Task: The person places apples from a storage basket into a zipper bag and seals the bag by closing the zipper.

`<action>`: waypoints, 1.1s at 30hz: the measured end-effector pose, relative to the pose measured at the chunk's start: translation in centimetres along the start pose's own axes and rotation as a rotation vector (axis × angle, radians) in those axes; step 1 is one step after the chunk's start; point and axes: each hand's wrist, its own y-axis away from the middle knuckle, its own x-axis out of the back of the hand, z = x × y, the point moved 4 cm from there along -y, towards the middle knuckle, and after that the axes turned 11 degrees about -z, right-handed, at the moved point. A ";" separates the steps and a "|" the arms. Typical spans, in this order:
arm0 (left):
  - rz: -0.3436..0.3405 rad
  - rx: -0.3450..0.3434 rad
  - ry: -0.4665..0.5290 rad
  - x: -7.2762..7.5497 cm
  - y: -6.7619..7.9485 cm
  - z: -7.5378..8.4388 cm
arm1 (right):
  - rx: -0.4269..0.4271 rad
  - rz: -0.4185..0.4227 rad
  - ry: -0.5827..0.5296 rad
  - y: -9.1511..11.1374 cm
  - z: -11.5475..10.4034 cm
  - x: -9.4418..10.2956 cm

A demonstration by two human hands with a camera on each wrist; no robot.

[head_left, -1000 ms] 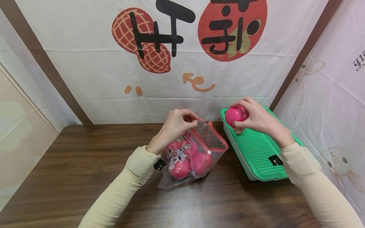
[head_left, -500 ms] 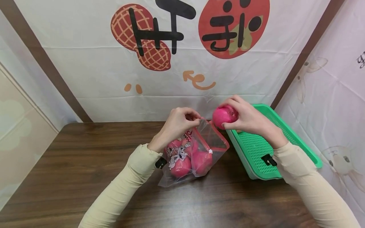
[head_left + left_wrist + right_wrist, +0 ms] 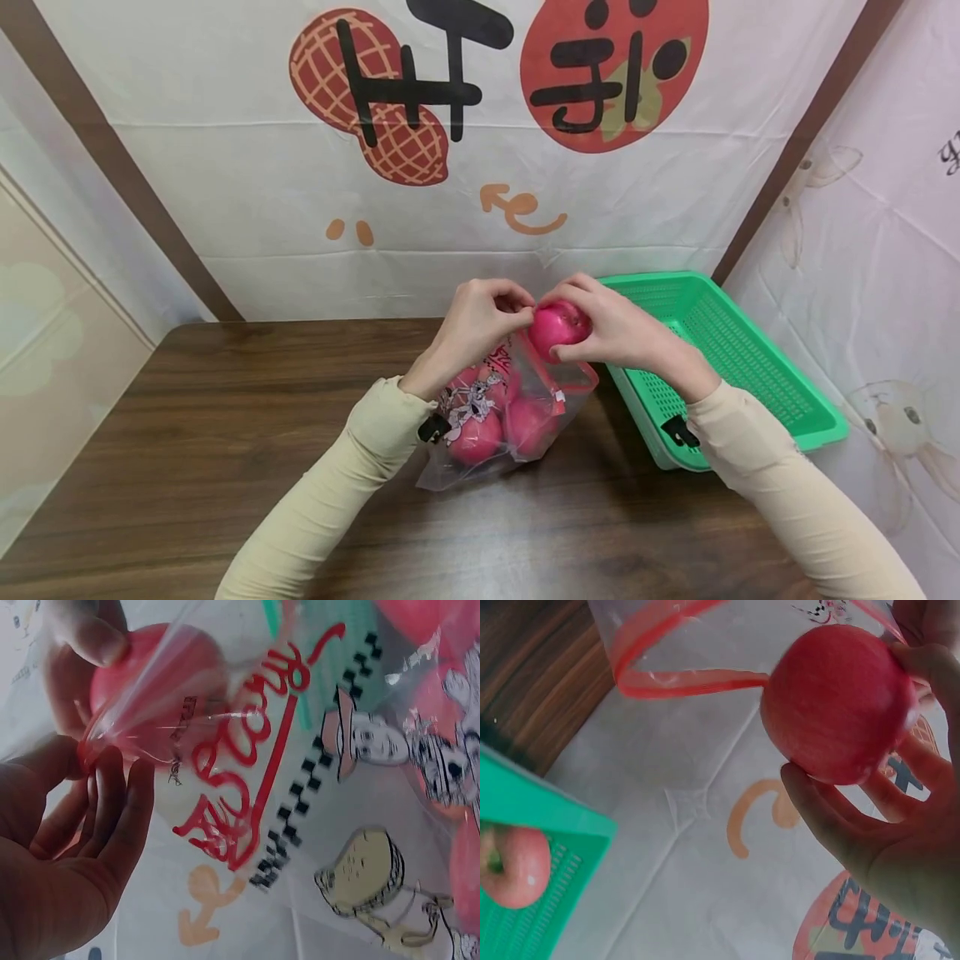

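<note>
A clear plastic zip bag (image 3: 441,477) with a red rim and cartoon print stands on the table, several red apples (image 3: 476,438) inside it. My left hand (image 3: 468,325) pinches the gathered upper edge of the bag between thumb and fingers. Right at the bag's mouth, my right hand (image 3: 626,335) grips a red apple (image 3: 555,332) with its fingers and thumb around the sides. In the left wrist view this apple (image 3: 169,682) shows partly through the plastic, beside the left fingertips. The right wrist view shows the apple (image 3: 836,701) against the bag's red rim (image 3: 697,682).
A green basket (image 3: 823,435) with perforated walls stands right of the bag. One apple (image 3: 516,866) lies in it, seen in the right wrist view. Brown wooden table (image 3: 225,467) extends left and in front. A printed white cloth (image 3: 262,287) hangs behind.
My right hand has carried the apple leftward from above the basket to the bag's mouth, next to the left hand. The left hand keeps its pinch on the bag and has shifted slightly right.
</note>
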 end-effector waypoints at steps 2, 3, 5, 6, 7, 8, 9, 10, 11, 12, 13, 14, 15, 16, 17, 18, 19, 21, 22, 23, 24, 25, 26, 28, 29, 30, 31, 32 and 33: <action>0.009 -0.003 0.006 -0.1 0.0 0.2 | -0.020 -0.012 0.010 -0.2 0.0 -0.5; 0.013 -0.005 0.005 -0.1 -0.1 0.3 | -0.033 -0.017 0.016 -0.3 0.0 -0.7; 0.024 -0.012 0.001 -0.1 -0.2 0.3 | -0.056 -0.023 0.023 -0.5 0.0 -1.2; 0.030 -0.016 0.001 -0.1 -0.2 0.3 | -0.063 -0.024 0.021 -0.6 0.0 -1.4; 0.036 -0.019 0.001 -0.1 -0.3 0.3 | -0.075 -0.027 0.018 -0.7 0.1 -1.6; 0.041 -0.023 0.005 -0.1 -0.3 0.3 | -0.081 -0.031 0.017 -0.7 0.1 -1.7; 0.047 -0.027 0.006 0.0 -0.4 0.3 | -0.081 -0.035 0.012 -0.7 0.1 -1.9; 0.052 -0.031 0.010 0.0 -0.4 0.3 | -0.080 -0.040 0.005 -0.8 0.2 -2.1; 0.056 -0.033 0.015 0.1 -0.4 0.2 | -0.076 -0.043 0.000 -0.9 0.2 -2.2; 0.062 -0.035 0.015 0.2 -0.4 0.1 | -0.062 -0.042 -0.002 -0.9 0.2 -2.3; 0.068 -0.035 0.018 0.3 -0.4 0.1 | -0.050 -0.041 -0.010 -0.9 0.2 -2.4; 0.074 -0.036 0.018 0.4 -0.4 0.0 | -0.037 -0.039 -0.013 -1.0 0.2 -2.5; 0.077 -0.037 0.021 0.5 -0.4 -0.1 | -0.023 -0.036 -0.015 -1.0 0.1 -2.6; 0.080 -0.038 0.026 0.6 -0.4 -0.2 | -0.007 -0.032 -0.021 -1.0 0.1 -2.6; 0.081 -0.038 0.028 0.7 -0.3 -0.3 | 0.006 -0.029 -0.023 -1.0 0.0 -2.6; 0.083 -0.039 0.032 0.8 -0.3 -0.4 | 0.016 -0.028 -0.028 -1.0 0.0 -2.6; 0.083 -0.041 0.036 0.8 -0.2 -0.5 | 0.017 -0.030 -0.037 -1.0 0.0 -2.6; 0.084 -0.041 0.037 1.0 -0.1 -0.6 | 0.026 -0.033 -0.040 -0.8 0.0 -2.4; 0.086 -0.040 0.035 1.0 0.0 -0.7 | 0.028 -0.032 -0.043 -0.7 0.1 -2.2; 0.087 -0.038 0.035 1.1 0.0 -0.8 | 0.025 -0.029 -0.043 -0.6 0.2 -1.9; 0.090 -0.034 0.038 1.1 0.0 -0.9 | 0.024 -0.022 -0.047 -0.4 0.3 -1.6; 0.093 -0.031 0.039 1.2 0.1 -1.0 | 0.019 -0.011 -0.044 -0.2 0.6 -1.3; 0.096 -0.027 0.040 1.2 0.1 -1.0 | 0.009 0.003 -0.037 0.0 0.8 -0.9; 0.101 -0.023 0.042 1.4 0.2 -1.1 | -0.016 0.032 -0.026 0.4 1.2 0.0; 0.103 -0.021 0.042 1.4 0.2 -1.2 | -0.032 0.048 -0.024 0.6 1.5 0.6; 0.105 -0.020 0.040 1.4 0.2 -1.2 | -0.049 0.060 -0.025 0.8 1.8 1.0; 0.106 -0.022 0.039 1.5 0.2 -1.2 | -0.066 0.073 -0.023 0.9 2.1 1.5; 0.105 -0.022 0.037 1.5 0.3 -1.2 | -0.078 0.084 -0.027 1.0 2.4 1.9; 0.104 -0.022 0.036 1.5 0.3 -1.2 | -0.084 0.091 -0.030 1.1 2.8 2.3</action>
